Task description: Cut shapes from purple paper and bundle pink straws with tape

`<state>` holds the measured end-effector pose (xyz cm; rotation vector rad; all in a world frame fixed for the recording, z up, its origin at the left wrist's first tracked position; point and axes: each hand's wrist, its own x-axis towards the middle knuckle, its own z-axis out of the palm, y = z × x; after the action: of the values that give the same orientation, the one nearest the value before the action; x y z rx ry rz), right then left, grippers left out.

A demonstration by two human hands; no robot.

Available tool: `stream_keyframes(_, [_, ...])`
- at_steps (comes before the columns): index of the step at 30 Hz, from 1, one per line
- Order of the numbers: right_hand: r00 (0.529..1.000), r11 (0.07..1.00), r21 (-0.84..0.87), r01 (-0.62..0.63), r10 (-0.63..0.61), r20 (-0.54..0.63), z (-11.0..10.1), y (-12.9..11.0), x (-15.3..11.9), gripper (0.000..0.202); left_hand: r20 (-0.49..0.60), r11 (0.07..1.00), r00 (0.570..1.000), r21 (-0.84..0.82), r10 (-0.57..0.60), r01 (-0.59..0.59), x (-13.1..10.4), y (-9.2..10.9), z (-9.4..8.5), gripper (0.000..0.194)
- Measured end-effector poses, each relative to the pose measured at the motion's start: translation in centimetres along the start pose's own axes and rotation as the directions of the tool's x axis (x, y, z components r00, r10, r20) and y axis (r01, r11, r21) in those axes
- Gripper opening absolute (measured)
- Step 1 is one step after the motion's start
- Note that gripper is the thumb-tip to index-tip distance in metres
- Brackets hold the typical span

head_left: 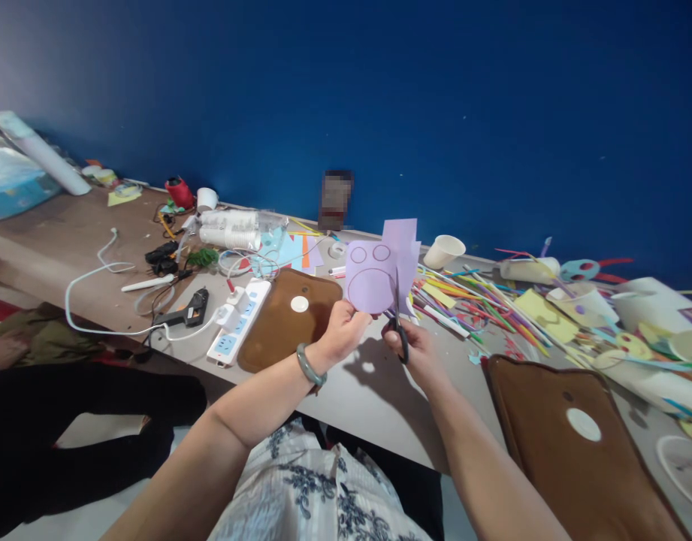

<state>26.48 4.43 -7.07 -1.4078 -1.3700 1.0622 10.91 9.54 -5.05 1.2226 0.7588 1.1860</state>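
My left hand [346, 328] pinches the lower edge of a sheet of purple paper [372, 272] and holds it up above the table. Two small circles and one larger rounded outline are drawn on the sheet. In my right hand [416, 349] is a pair of black-handled scissors [403, 338], its blades pointing up along the paper. A strip of the purple sheet stands bent away to the right of the blades. How far the blades are parted I cannot make out.
Left of my hands lie a brown mat [289, 338], a white power strip [241, 323] and a black glue gun [193, 309] with cords. To the right are a paper cup [444, 251], many coloured sticks [492, 300] and another brown mat [582, 458]. Someone sits at the left.
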Motion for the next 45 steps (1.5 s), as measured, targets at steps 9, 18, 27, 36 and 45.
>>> stream_keyframes(9, [1.000,1.000,0.000,0.004,-0.004,0.005,-0.1,0.3,0.2,0.042,0.014,0.997,0.998,0.041,-0.062,0.061,0.1,0.7,-0.1,0.029])
stream_keyframes(18, [1.000,1.000,-0.006,0.002,-0.002,0.014,-0.1,-0.1,0.1,0.042,0.009,0.997,0.998,0.034,-0.069,0.069,0.1,0.5,-0.2,0.030])
stream_keyframes(27, [1.000,1.000,-0.011,-0.001,0.001,0.020,-0.1,0.1,0.1,0.043,0.030,0.998,0.998,-0.034,-0.049,0.050,0.2,-0.1,-0.2,0.030])
stream_keyframes(36, [1.000,1.000,-0.018,0.018,-0.018,0.013,-0.1,-0.1,0.1,0.048,0.033,0.996,0.998,-0.057,-0.062,0.064,0.3,-0.5,-0.3,0.028])
stream_keyframes(45, [1.000,1.000,-0.013,0.010,-0.010,0.016,-0.1,0.3,0.1,0.046,0.014,0.989,0.992,-0.079,-0.125,0.125,0.3,0.1,-0.1,0.030])
